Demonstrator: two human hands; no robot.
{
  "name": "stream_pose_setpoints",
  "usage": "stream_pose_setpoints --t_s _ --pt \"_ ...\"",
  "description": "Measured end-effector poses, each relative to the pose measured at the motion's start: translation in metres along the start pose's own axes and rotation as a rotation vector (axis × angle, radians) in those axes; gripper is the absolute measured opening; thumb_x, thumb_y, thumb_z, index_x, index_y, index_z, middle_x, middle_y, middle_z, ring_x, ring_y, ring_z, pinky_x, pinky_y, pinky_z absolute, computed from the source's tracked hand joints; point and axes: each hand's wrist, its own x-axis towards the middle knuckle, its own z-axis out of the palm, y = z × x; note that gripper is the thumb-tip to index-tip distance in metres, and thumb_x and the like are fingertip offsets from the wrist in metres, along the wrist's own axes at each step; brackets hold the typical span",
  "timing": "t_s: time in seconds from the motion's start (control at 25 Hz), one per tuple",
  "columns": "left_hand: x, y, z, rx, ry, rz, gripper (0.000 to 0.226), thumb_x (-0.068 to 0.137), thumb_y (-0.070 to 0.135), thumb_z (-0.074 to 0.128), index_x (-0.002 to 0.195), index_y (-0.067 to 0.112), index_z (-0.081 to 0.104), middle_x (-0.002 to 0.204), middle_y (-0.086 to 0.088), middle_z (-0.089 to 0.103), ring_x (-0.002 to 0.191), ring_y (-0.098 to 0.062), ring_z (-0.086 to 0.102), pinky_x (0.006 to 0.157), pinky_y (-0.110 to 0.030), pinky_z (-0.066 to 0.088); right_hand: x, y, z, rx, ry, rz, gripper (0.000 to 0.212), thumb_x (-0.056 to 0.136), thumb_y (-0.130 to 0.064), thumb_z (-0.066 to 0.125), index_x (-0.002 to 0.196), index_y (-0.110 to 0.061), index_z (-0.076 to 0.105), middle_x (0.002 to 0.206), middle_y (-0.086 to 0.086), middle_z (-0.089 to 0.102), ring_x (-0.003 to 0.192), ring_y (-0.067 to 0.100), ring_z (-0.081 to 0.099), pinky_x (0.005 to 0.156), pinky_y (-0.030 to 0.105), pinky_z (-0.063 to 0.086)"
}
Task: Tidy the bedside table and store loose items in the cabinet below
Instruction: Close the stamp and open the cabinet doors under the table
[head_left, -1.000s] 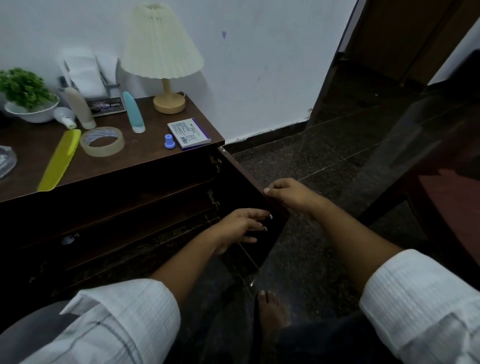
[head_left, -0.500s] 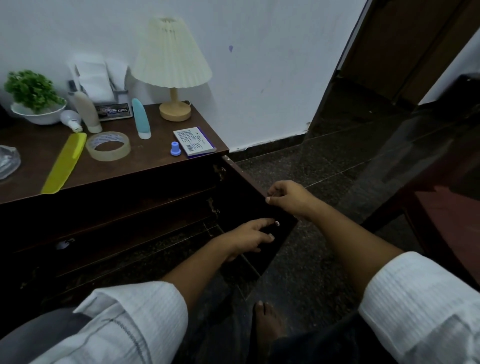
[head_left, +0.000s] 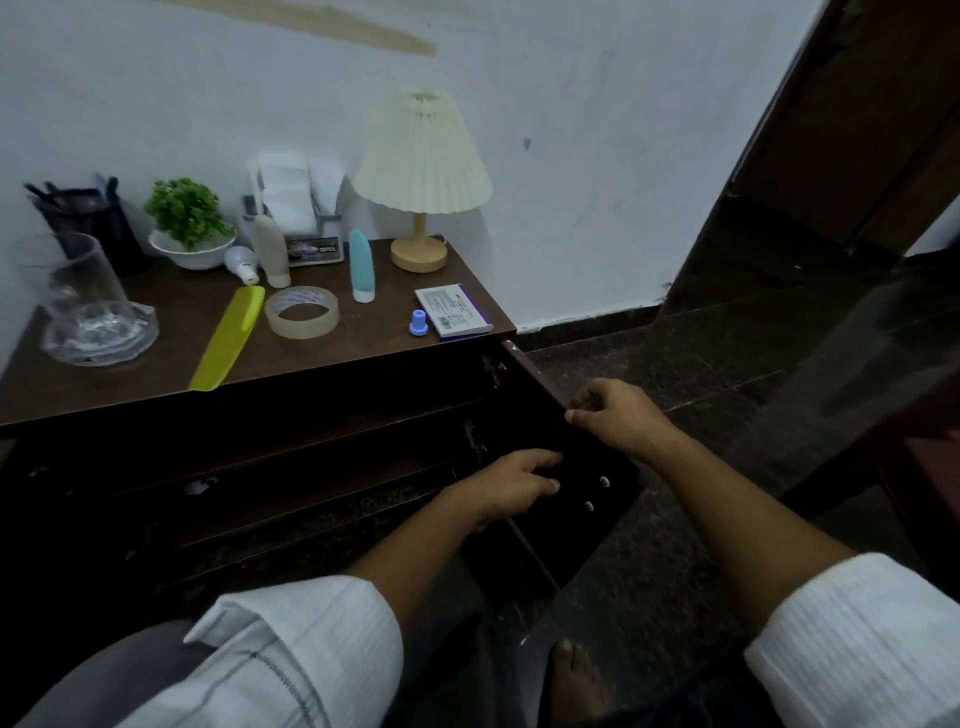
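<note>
- Far left on the desk (head_left: 156, 379): a clear glass jar (head_left: 78, 275) and a ribbed glass dish (head_left: 101, 338), hard and slick. Cannot tell whether the jar stands in the dish or behind it.
- Next, a flat yellow plastic comb (head_left: 228, 338) and a translucent ring of tape (head_left: 302, 312), lying loose, light, easy to pinch.
- Behind them, a white bulb (head_left: 241, 262) on its side, rounded and likely to roll, just beside an upright soft beige tube (head_left: 271, 249).
- At the right end, a small blue cap (head_left: 418, 322) just beside a flat card box (head_left: 453, 312).
- Below, a dark wood cabinet (head_left: 260, 467), interior too dim to read. Its door (head_left: 587, 540) is swung outward.
- Left hand (head_left: 511, 483) spread, fingers laid flat on the door's inner face.
- Right hand (head_left: 613, 415) curled over the door's top edge, gripping it.
- Best to swing the door fully wide, guided from that top edge and kept clear of the bare foot (head_left: 576, 686), before fetching any loose piece.
</note>
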Motion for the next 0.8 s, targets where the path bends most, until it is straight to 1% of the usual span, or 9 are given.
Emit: stream_pose_setpoints --t_s 0.12,0.2,0.28,0.36,0.4,0.52,0.6,0.68,0.8 --pt "-0.009 -0.001 -0.031 0.043 0.097 0.026 0.047 0.098 0.015 0.058 0.145 0.019 0.053 0.142 0.002 0.058 0.112 -0.009 0.059 0.100 -0.027 0.049 0.010 -0.032 0.002 0.026 0.080 -0.073 0.015 0.089 -0.032 0.072 0.099 -0.021 0.068 0.095 -0.003 0.071 0.088 0.018 0.067 0.081 0.038 0.056" --pt "-0.024 0.002 -0.057 0.039 0.175 0.037 0.044 0.099 0.016 0.058 0.143 0.019 0.056 0.141 0.002 0.059 0.115 -0.010 0.059 0.100 -0.027 0.048 0.018 -0.058 0.009 0.074 0.092 -0.130 0.015 0.089 -0.030 0.073 0.099 -0.021 0.069 0.095 -0.005 0.071 0.090 0.017 0.067 0.083 0.037 0.056" --pt "-0.044 0.010 -0.085 0.034 0.259 0.034 0.042 0.101 0.018 0.056 0.143 0.020 0.056 0.137 0.006 0.059 0.114 -0.007 0.058 0.091 -0.023 0.046 0.027 -0.089 0.021 0.117 0.066 -0.194 0.016 0.089 -0.031 0.072 0.102 -0.021 0.070 0.098 -0.005 0.071 0.093 0.015 0.067 0.085 0.036 0.055" --pt "-0.064 0.016 -0.110 0.020 0.347 0.022 0.039 0.102 0.019 0.055 0.141 0.022 0.057 0.129 0.010 0.060 0.104 0.002 0.057 0.080 -0.018 0.045 0.034 -0.115 0.033 0.145 0.026 -0.236 0.019 0.091 -0.031 0.071 0.107 -0.021 0.071 0.101 -0.004 0.070 0.096 0.014 0.065 0.087 0.036 0.054" --pt "-0.073 0.016 -0.121 0.016 0.404 0.020 0.038 0.102 0.020 0.056 0.140 0.022 0.057 0.126 0.010 0.059 0.101 0.004 0.056 0.078 -0.017 0.045 0.037 -0.127 0.040 0.155 0.007 -0.256 0.020 0.092 -0.031 0.070 0.109 -0.021 0.071 0.102 -0.005 0.069 0.097 0.013 0.063 0.086 0.035 0.053" --pt "-0.098 0.010 -0.152 0.021 0.558 0.002 0.038 0.102 0.023 0.057 0.139 0.022 0.058 0.127 0.008 0.060 0.105 -0.002 0.057 0.085 -0.023 0.046 0.043 -0.159 0.057 0.175 -0.047 -0.320 0.014 0.094 -0.030 0.069 0.105 -0.022 0.070 0.100 -0.005 0.069 0.097 0.013 0.063 0.082 0.031 0.050" --pt "-0.114 0.002 -0.173 0.044 0.656 -0.015 0.036 0.101 0.027 0.058 0.136 0.022 0.060 0.128 0.006 0.063 0.112 -0.010 0.060 0.095 -0.030 0.050 0.046 -0.181 0.069 0.202 -0.072 -0.371 0.012 0.093 -0.030 0.069 0.104 -0.024 0.070 0.098 -0.006 0.069 0.096 0.012 0.065 0.083 0.031 0.052" --pt "-0.129 -0.004 -0.193 0.064 0.786 -0.016 0.032 0.098 0.031 0.061 0.129 0.023 0.065 0.123 0.005 0.068 0.110 -0.013 0.064 0.101 -0.039 0.052 0.049 -0.204 0.081 0.217 -0.106 -0.418 0.015 0.093 -0.029 0.069 0.106 -0.022 0.070 0.099 -0.006 0.070 0.095 0.011 0.065 0.086 0.033 0.054" --pt "-0.152 -0.012 -0.219 0.112 1.001 -0.003 0.023 0.093 0.033 0.065 0.113 0.025 0.072 0.107 0.005 0.072 0.100 -0.015 0.067 0.096 -0.040 0.054 0.049 -0.234 0.100 0.222 -0.117 -0.503 0.018 0.093 -0.028 0.070 0.108 -0.018 0.071 0.102 -0.002 0.071 0.097 0.014 0.066 0.090 0.037 0.054"
